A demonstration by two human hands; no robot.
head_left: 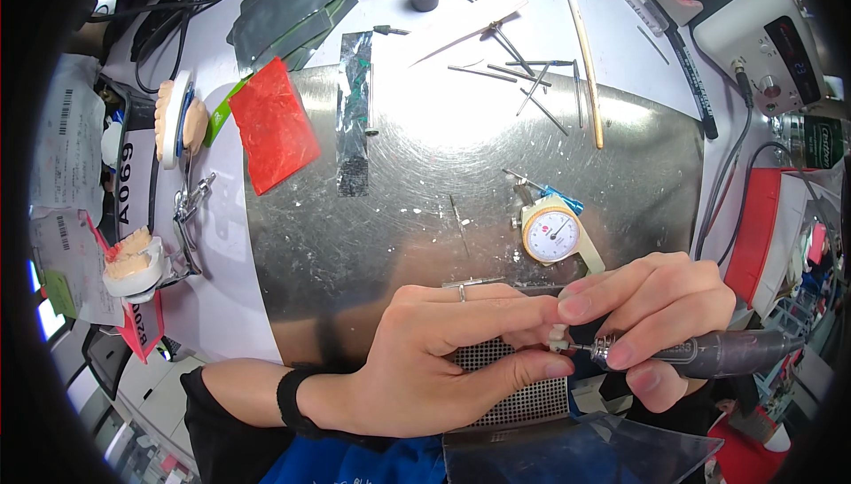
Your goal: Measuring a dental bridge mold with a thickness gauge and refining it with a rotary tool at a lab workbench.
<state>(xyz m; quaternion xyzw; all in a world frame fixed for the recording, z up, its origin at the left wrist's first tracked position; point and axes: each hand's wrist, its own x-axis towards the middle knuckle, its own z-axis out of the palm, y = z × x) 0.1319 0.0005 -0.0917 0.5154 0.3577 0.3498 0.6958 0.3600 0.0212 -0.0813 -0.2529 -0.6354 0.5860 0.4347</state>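
Between the thumb and fingers of my left hand (434, 351) is a small white tooth-shaped piece, apparently a dental crown (557, 335). My right hand (665, 311) is closed round a dark grey rotary handpiece (740, 354). The thin bur (579, 347) at its tip points left and meets or nearly meets the crown; contact is hard to tell. Both hands are close together, their fingertips touching or almost so. Below them lies a perforated metal grid (527, 402). Just beyond the fingers rests a round dial thickness gauge (551, 234) on the metal plate (399, 240).
A red wax sheet (273, 127) and a dark foil strip (355, 116) lie at the far left of the plate. Several loose burs (536, 85) and a brush (581, 50) are at the back. Dental models (133, 267) stand left; a white control unit (753, 32) stands far right.
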